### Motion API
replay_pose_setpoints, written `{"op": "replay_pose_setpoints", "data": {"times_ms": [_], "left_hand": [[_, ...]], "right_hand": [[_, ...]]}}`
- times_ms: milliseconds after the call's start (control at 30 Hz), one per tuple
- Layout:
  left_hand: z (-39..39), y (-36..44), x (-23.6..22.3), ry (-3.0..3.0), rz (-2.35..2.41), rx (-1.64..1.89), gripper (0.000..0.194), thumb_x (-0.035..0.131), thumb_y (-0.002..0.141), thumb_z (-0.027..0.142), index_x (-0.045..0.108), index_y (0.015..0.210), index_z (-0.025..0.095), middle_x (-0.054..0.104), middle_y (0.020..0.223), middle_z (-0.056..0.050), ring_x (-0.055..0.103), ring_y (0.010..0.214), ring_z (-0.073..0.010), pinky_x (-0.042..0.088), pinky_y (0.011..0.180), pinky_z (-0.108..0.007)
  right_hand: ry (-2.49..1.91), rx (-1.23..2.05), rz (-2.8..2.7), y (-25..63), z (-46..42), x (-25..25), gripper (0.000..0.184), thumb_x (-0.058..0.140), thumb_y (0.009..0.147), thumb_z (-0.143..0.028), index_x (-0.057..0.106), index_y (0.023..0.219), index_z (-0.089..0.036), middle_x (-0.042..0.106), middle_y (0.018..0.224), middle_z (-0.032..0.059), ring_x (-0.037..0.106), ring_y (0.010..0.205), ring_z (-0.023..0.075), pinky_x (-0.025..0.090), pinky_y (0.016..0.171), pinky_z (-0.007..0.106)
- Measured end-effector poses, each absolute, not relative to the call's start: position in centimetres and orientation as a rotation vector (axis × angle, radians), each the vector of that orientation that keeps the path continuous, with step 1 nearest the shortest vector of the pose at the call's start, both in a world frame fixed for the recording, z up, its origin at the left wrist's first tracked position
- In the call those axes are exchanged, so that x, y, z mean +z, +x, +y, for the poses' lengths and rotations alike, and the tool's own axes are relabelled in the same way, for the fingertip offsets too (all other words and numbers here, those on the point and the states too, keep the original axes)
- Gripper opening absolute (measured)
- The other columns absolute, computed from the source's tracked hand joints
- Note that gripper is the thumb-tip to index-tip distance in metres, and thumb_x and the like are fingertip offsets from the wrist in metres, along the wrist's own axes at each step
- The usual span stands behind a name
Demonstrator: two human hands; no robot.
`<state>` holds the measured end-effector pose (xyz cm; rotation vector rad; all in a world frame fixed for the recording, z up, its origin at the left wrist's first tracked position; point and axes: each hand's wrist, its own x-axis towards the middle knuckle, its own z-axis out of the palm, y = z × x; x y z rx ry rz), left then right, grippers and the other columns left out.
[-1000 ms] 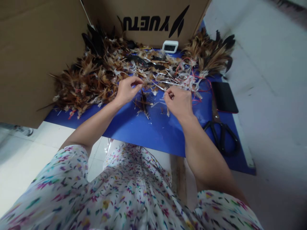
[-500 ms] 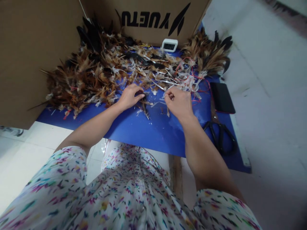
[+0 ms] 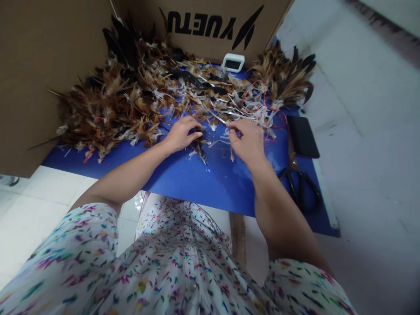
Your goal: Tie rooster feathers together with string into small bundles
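My left hand is closed at the front of the feather heap, thumb and fingers pinching a small brown feather bunch whose tip points down toward the blue tabletop. My right hand is just to its right, fingers curled, with a gap between thumb and forefinger. Its fingertips are at the end of a thin white strip lying on the heap; no grip on it shows. Between the hands lies a clear, pale strip. Feather scraps lie below the right hand.
Loose brown feathers cover the back and left. A feather bundle stands back right, near tangled white strips and red string. A white digital clock, a black phone, black-handled scissors and cardboard surround the work.
My right thumb and forefinger have parted from a pinch, and the forefinger has stretched toward the white strip. My left hand keeps its hold on the feathers. The view has shifted slightly.
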<state>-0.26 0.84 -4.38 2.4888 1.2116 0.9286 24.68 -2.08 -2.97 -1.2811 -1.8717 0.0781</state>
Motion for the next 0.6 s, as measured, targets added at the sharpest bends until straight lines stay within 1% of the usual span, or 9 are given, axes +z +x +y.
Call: {"op": "replay_pose_setpoints", "data": {"times_ms": [133,300,367,500,600], "left_hand": [[0.9,-0.2,-4.6,2.521,1.165,0.936,0.021,0.067,0.089,0.028,0.070,0.107,0.017,0.068,0.107,-0.010,0.064,0.104,-0.0223,0.050,0.095,-0.038],[1.0,-0.2,-5.1,2.549,1.104,0.947,0.022,0.068,0.088,0.028,0.071,0.106,0.015,0.067,0.106,-0.011,0.065,0.103,-0.0225,0.050,0.095,-0.040],[1.1,-0.2,-5.2,2.552,1.085,0.949,0.021,0.068,0.088,0.027,0.071,0.105,0.015,0.067,0.106,-0.010,0.065,0.103,-0.0224,0.050,0.095,-0.040],[1.1,-0.2,-5.3,2.555,1.064,0.926,0.022,0.068,0.088,0.029,0.071,0.104,0.015,0.067,0.104,-0.010,0.065,0.103,-0.0231,0.051,0.094,-0.041],[1.1,-0.2,-5.3,2.554,1.065,0.903,0.022,0.067,0.088,0.029,0.071,0.105,0.015,0.067,0.104,-0.011,0.065,0.103,-0.0232,0.051,0.094,-0.041]], "right_hand": [[-1.180,0.116,-2.095,23.0,-2.3,-4.3,0.034,0.052,0.086,-0.015,0.074,0.110,-0.025,0.071,0.113,0.0097,0.062,0.111,0.0287,0.048,0.101,0.055],[-1.353,0.071,-2.283,21.6,-2.8,-4.8,0.036,0.055,0.091,-0.022,0.071,0.124,-0.024,0.061,0.139,0.0139,0.052,0.128,0.0358,0.046,0.102,0.060],[-1.417,0.050,-2.324,21.3,-3.0,-4.6,0.037,0.055,0.093,-0.024,0.069,0.127,-0.021,0.059,0.142,0.0144,0.051,0.131,0.0369,0.045,0.104,0.059],[-1.475,0.056,-2.357,21.2,-3.1,-4.1,0.041,0.053,0.096,-0.026,0.064,0.132,-0.013,0.061,0.142,0.0157,0.052,0.131,0.0360,0.042,0.108,0.056],[-1.470,0.082,-2.324,21.3,-2.9,-4.3,0.042,0.050,0.097,-0.027,0.063,0.134,-0.011,0.061,0.140,0.0175,0.053,0.131,0.0348,0.042,0.108,0.055]]}}
